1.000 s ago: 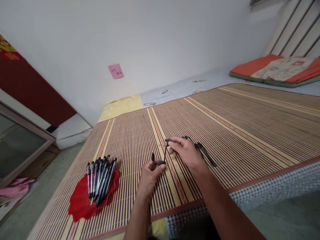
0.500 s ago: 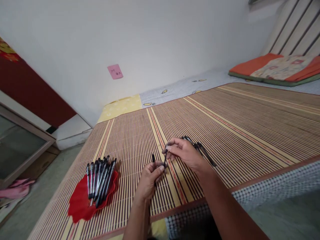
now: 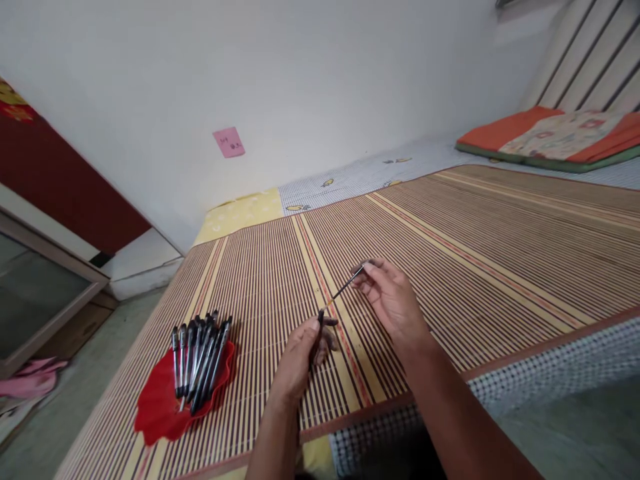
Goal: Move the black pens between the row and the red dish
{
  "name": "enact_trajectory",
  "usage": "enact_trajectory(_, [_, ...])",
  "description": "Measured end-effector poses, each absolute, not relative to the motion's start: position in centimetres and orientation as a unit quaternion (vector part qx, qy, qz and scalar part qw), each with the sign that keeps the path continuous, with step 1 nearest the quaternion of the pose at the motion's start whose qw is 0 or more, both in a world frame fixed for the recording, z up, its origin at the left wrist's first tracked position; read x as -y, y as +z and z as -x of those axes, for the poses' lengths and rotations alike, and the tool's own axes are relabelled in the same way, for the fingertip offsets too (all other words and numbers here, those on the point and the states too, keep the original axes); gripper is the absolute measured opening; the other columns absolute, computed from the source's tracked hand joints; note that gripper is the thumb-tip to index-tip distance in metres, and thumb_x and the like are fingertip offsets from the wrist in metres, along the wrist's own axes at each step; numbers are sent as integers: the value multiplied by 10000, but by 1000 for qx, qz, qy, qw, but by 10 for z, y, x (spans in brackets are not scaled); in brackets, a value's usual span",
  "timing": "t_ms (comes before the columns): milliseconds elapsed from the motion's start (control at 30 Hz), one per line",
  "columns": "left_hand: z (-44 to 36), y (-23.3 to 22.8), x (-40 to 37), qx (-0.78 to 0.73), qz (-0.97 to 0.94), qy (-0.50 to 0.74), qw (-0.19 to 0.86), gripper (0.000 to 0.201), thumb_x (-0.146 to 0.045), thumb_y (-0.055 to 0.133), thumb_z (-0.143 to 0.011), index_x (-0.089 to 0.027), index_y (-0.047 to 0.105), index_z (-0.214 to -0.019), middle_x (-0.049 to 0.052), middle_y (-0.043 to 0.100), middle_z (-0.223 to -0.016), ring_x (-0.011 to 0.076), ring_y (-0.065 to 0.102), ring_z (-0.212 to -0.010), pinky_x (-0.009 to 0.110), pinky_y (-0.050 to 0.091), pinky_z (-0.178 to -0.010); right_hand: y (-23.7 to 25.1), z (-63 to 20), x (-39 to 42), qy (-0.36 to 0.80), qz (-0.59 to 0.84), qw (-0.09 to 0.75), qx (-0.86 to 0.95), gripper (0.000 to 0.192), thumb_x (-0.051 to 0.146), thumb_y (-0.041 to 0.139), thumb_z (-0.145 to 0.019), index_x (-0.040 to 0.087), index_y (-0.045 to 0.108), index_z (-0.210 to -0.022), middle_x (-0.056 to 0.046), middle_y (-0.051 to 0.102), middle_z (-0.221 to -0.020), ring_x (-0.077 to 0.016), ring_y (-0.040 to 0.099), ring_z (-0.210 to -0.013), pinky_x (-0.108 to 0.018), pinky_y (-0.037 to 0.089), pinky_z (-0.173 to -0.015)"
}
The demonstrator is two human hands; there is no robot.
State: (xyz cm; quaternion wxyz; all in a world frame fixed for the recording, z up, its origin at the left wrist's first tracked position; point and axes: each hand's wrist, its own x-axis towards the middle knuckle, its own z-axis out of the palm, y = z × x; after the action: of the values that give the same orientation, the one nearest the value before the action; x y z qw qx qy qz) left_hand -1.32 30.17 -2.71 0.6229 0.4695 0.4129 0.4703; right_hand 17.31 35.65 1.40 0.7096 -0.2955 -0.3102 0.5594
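Observation:
Between the thumb and fingers of my right hand (image 3: 387, 293) is a thin dark pen refill (image 3: 345, 286), slanting down to the left with a yellowish lower end. That end is right by the top of a black pen barrel (image 3: 321, 316); whether it touches or sits inside, I cannot tell. My left hand (image 3: 300, 350) is closed around the barrel, hiding most of it. Dark smudges mark the fingers of both hands. To the left, several clear pens with black ends (image 3: 200, 363) lie bunched on a wavy-edged red piece (image 3: 155, 407).
A striped bamboo mat (image 3: 260, 280) covers the bed under my hands. Folded orange and floral bedding (image 3: 550, 137) lies at the far right. A pink note (image 3: 229, 143) is stuck on the white wall. The mat's front edge runs close to my forearms.
My right hand has moved up and right, and the refill now slants with its lower end at the barrel's top. The left hand has turned, tipping the barrel. Black pens seen beyond my right hand are now hidden.

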Motion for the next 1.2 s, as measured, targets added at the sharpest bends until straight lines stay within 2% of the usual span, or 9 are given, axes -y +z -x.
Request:
enact_trajectory(233, [14,-24,-302,-431,-457,467,622,385,-485,716,-839,-123,731,-970,21,584,-701,79,371,-535,204,270,-499,15,-173,-358,541,308,722,300,172,261,728,-772,191,591,-848,12,662,-788,-106,630,-661,-276,558,-694])
enact_trajectory(433, [15,-24,-302,-425,-462,473,618,361,-447,710,-861,-128,740,-1025,6,567,-699,73,383,-557,182,294,-512,19,-173,-355,541,322,712,313,199,281,754,-750,195,598,-838,24,658,-722,-120,644,-639,-290,569,-678])
enact_trajectory(633, [15,-25,-302,-450,-449,486,600,325,-408,754,-830,-166,760,-1047,56,682,-897,132,581,-787,212,457,-732,24,-173,-352,520,326,713,339,175,291,734,-780,202,599,-845,22,674,-732,-112,641,-631,-272,557,-661])
enact_trajectory(933, [17,-24,-302,-451,-502,486,556,242,-364,764,-811,-200,788,-987,53,740,-968,176,632,-892,254,468,-833,20,-175,-354,498,347,711,354,166,301,717,-796,200,604,-863,21,671,-713,-120,641,-617,-283,554,-657])
enact_trajectory(1200, [17,-27,-304,-459,-503,492,543,238,-368,751,-820,-214,784,-999,49,745,-988,185,641,-911,264,465,-847,25,-178,-352,512,322,716,348,156,285,720,-787,205,601,-850,22,670,-746,-114,641,-630,-288,562,-680])
